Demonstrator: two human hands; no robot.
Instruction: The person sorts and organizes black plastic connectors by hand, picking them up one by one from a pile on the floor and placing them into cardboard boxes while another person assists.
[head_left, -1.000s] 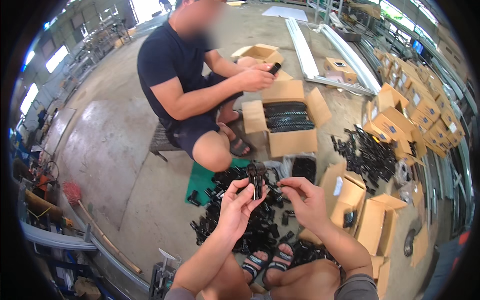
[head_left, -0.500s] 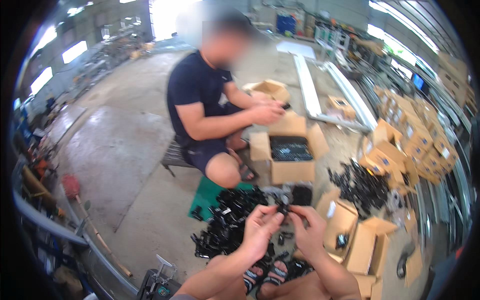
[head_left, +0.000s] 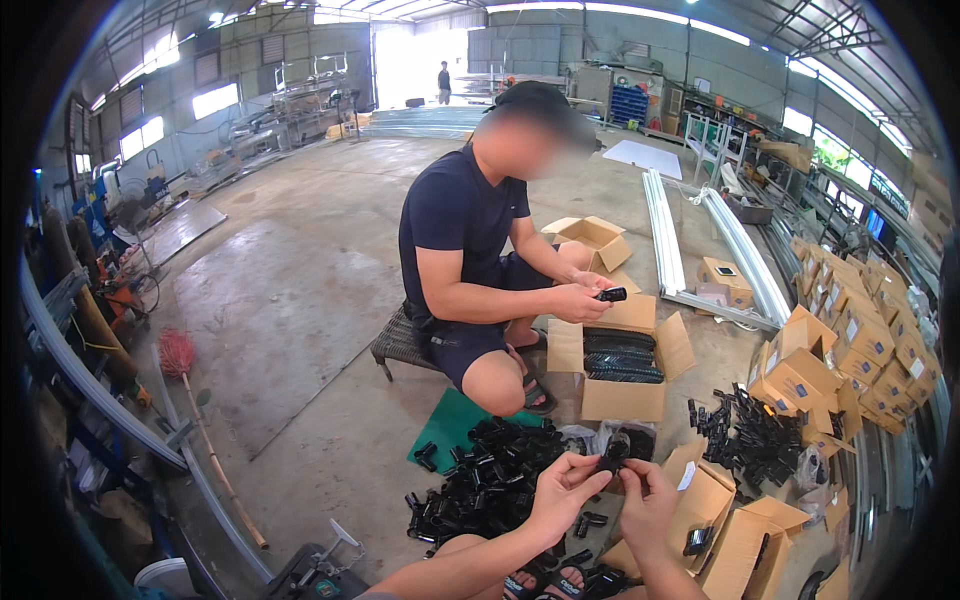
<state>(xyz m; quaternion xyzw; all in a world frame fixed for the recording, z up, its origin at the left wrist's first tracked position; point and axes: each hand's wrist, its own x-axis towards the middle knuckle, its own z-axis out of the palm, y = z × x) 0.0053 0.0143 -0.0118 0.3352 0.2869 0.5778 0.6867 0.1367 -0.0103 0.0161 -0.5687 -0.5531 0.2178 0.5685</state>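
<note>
In front of me, both hands pinch one small glossy black part [head_left: 614, 450], whose exact kind I cannot make out. My left hand [head_left: 566, 497] grips it between thumb and fingertips from the left. From the right, the fingertips of my right hand [head_left: 646, 502] close on its lower side and hide some of it. Left of my hands a big heap of similar black parts [head_left: 480, 485] spreads over a green mat [head_left: 440, 420]. Several loose black pieces [head_left: 590, 521] lie on the floor below my hands. Just beyond them are clear plastic bags [head_left: 580, 436].
A co-worker [head_left: 455, 220] sits opposite on a low stool, holding a black part. Before them stands an open carton [head_left: 622, 400] packed with black parts. At right are another black heap [head_left: 748, 435], open cartons [head_left: 690, 515], stacked boxes [head_left: 865, 330] and metal profiles [head_left: 668, 240].
My view has tilted up and swung left, so the scene sits lower and farther right. Both hands still hold the small black part. The co-worker's hands have lowered slightly toward the carton.
</note>
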